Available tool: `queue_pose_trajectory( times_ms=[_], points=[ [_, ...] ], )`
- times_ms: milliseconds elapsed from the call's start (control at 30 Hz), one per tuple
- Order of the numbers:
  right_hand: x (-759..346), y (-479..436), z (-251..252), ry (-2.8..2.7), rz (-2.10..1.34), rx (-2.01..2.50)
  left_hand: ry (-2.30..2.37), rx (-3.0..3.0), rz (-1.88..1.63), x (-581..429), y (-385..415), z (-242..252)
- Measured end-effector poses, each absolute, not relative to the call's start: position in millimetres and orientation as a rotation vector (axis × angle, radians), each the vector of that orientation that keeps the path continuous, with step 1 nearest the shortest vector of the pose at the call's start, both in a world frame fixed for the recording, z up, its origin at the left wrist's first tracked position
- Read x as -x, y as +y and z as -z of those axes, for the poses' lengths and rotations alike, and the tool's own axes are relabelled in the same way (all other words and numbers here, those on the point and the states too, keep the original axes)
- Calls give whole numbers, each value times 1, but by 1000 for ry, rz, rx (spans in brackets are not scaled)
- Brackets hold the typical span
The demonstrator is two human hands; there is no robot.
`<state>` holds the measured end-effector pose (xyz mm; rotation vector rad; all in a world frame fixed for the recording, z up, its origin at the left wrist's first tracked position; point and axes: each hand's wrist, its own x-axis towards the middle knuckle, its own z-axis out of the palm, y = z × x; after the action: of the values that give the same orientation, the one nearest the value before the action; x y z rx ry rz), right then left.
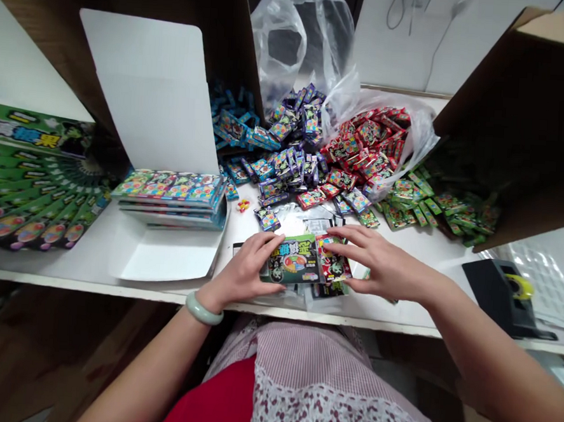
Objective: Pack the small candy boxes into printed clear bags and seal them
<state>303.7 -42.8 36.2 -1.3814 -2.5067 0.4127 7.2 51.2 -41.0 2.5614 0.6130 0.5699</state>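
My left hand (249, 263), with a pale green bangle at its wrist, grips the left end of a flat green and black printed packet (292, 262), thumb below and fingers above. At that packet's right end is a small red packet (332, 260), partly covered by my right hand (379, 258). My right fingers curve over its top edge while the thumb is at its lower right corner. Whether the red packet sits inside a clear sleeve or just against the green one I cannot tell. Clear plastic bags and another dark printed piece (329, 289) lie beneath.
An open white box (164, 255) holding stacked packets stands left, beside fanned green cards (35, 189). Behind lie heaps of blue (232, 128), purple (285, 163), red (370, 140) and green packets (414, 197). A black tape dispenser (501, 294) is at right, near a cardboard box (521, 124).
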Motion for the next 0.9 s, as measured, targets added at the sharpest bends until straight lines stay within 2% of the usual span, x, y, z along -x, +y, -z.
queue_pose_trajectory(
  times_ms=[367, 533, 667, 733, 900],
  points=[
    [-288, -31, -28, -2313, -708, 1340, 681, -2487, -561, -10, 45, 44],
    [-267, -41, -14, -2109, -511, 1469, 723, -2477, -603, -9, 45, 50],
    [-269, -39, 2, -1825, -548, 1513, 749, -2462, -644, -14, 44, 52],
    [-287, -27, 12, -1728, -452, 1598, 784, -2459, -653, -15, 45, 51],
    [-347, 26, 42, -1795, 115, 2202, 814, -2463, -658, -15, 48, 49]
  ],
)
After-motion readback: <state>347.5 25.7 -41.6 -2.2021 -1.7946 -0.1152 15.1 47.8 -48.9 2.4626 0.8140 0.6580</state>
